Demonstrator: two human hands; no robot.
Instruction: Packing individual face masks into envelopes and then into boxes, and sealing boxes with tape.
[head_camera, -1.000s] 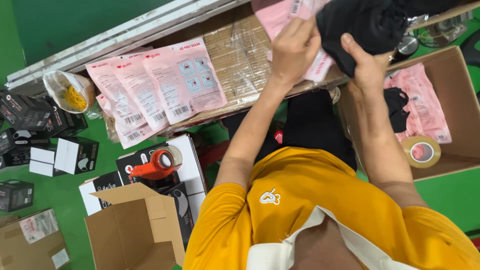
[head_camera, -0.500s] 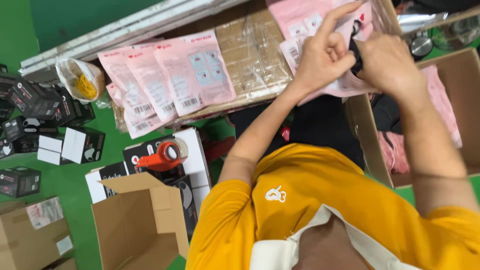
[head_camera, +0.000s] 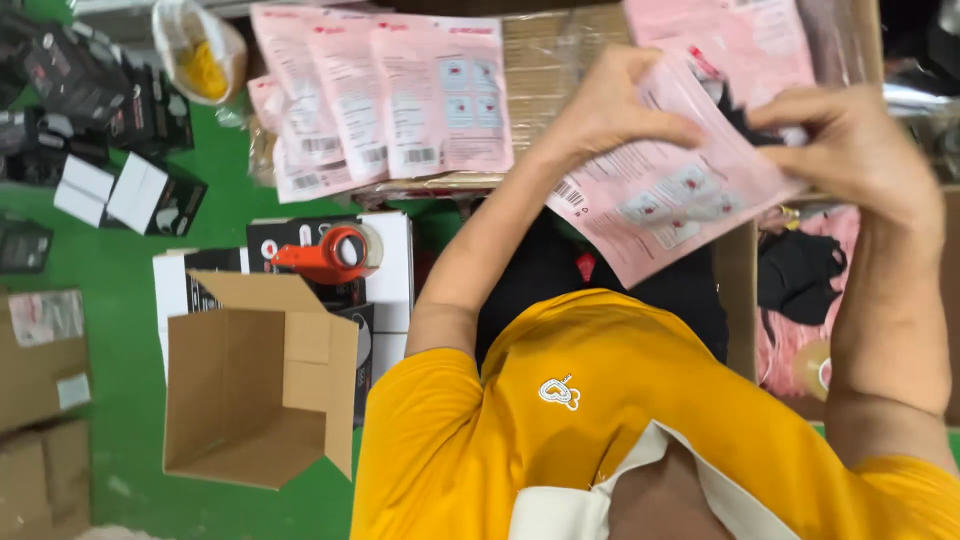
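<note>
**Hands on pink pouch above the tabletop**

Both hands are raised in front of the yellow shirt (head_camera: 640, 400) and clamped on one pink pouch (head_camera: 665, 195); the left hand (head_camera: 610, 110) grips its upper left edge with fingers curled over the film; the right hand (head_camera: 850, 150) pinches its upper right corner, where a dark item (head_camera: 740, 110) shows at the pouch mouth; the pouch hangs tilted, its printed face toward the camera, in front of the near edge of the tabletop (head_camera: 550, 60).

A row of flat pink pouches (head_camera: 385, 95) lies overlapped on the tabletop toward its left end; a clear bag of yellow pieces (head_camera: 200, 50) lies just beyond that end.

On the green floor (head_camera: 120, 330), an open brown carton (head_camera: 260, 385) stands below the tabletop's left part; a red tape dispenser (head_camera: 325, 255) rests on black-and-white boxes (head_camera: 385, 280) just behind the carton; a carton of pink and black goods (head_camera: 800, 290) sits under the right forearm.
</note>
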